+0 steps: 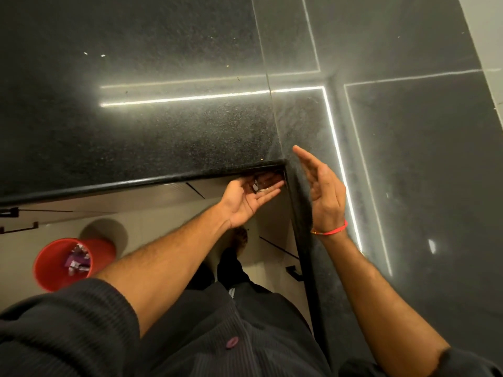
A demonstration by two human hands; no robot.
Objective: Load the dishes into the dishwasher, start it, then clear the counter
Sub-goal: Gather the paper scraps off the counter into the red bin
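Under the counter (163, 131) corner, left hand (245, 202) cups crumbs (261, 189) — right hand (324, 194) flat, fingers extended.

The black speckled counter (152, 126) runs in an L, its inner corner (284, 162) pointing toward the person. Left of that corner, a few pale crumbs (94, 54) lie far back on the stone, and smaller specks (227, 66) sit nearer the seam above the corner. Below the corner, on the pale tiled floor (163, 221), a red bucket (65, 263) stands well to the left, holding crumpled wrappers (79, 258).
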